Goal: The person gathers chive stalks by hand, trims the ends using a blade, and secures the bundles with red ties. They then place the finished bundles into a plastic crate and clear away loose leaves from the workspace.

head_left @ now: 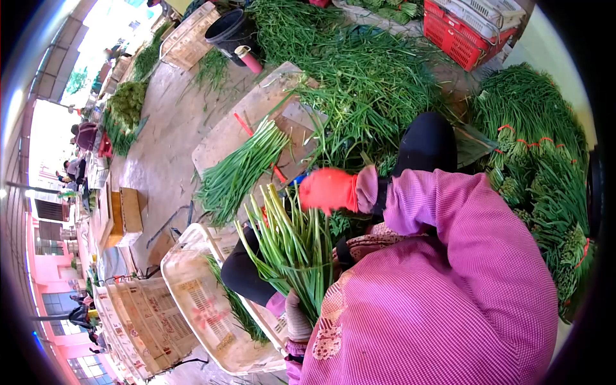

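Note:
A bunch of long green stalks with pale cut ends [292, 240], which look like garlic greens, stands upright over my lap. My left hand [299, 314], in a greyish covering at the lower edge of the bunch, is closed around it, with its fingers mostly behind the leaves. Just beyond the stalk tops is my right hand [328, 190], in an orange glove, blurred and curled closed. A small bit of blue shows at its fingertips; what it holds I cannot make out. Past both hands, a second bunch of green stalks [244, 170] lies on a worn board [215, 138].
Loose greens [366, 83] are heaped beyond my right knee. Tied bundles [539, 147] are stacked at the right. A white plastic crate [186, 273] stands by my left knee. Farther off are a black bucket [229, 32], a pink flask [250, 61] and a red crate [449, 35].

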